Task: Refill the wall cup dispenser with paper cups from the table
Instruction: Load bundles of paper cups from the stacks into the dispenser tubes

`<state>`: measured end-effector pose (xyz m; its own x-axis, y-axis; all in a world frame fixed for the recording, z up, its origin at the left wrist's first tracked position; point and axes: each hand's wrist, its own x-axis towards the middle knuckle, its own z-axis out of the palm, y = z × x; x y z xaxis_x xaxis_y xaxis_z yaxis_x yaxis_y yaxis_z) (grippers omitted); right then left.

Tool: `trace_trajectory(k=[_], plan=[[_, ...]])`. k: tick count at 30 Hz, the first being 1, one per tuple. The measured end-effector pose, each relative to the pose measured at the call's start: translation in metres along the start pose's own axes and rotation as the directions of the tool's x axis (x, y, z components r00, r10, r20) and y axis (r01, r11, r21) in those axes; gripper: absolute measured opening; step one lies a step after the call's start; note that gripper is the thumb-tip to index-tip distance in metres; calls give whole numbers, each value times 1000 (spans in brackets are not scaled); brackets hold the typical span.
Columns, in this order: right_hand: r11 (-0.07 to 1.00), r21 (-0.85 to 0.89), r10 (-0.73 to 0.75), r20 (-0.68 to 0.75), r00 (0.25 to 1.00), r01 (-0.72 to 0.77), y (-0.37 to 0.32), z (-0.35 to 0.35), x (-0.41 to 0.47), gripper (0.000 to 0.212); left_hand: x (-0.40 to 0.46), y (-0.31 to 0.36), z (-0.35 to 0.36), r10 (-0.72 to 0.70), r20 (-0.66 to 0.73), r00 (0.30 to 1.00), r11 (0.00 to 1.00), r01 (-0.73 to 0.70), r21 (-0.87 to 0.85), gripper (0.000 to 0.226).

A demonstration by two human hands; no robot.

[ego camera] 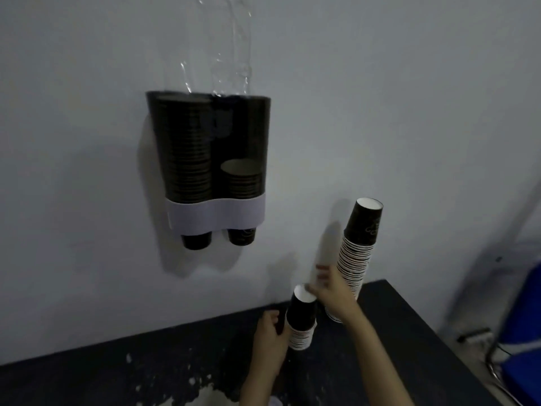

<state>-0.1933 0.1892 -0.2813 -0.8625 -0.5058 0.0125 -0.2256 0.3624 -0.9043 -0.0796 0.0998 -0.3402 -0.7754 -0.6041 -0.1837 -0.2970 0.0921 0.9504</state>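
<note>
Left tube of the dispenser [208,159] looks full, right barely; our left hand [268,332] grips a short cup stack [301,320], right hand [332,291] open above it.

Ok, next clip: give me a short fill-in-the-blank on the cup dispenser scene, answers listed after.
1. In the wall dispenser, the fuller column of cups is on the ____ side of the picture.
2. The left hand grips a short stack of cups that sits on the ____.
3. The right hand reaches in front of the ____ stack by the wall.

Answers: left; table; tall
</note>
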Motion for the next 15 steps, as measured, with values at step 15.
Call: trace_trajectory(k=[15], plan=[[994, 54, 105, -190, 976, -96, 152, 87, 13, 69, 73, -79, 49, -18, 55, 998, 944, -1, 330, 92]])
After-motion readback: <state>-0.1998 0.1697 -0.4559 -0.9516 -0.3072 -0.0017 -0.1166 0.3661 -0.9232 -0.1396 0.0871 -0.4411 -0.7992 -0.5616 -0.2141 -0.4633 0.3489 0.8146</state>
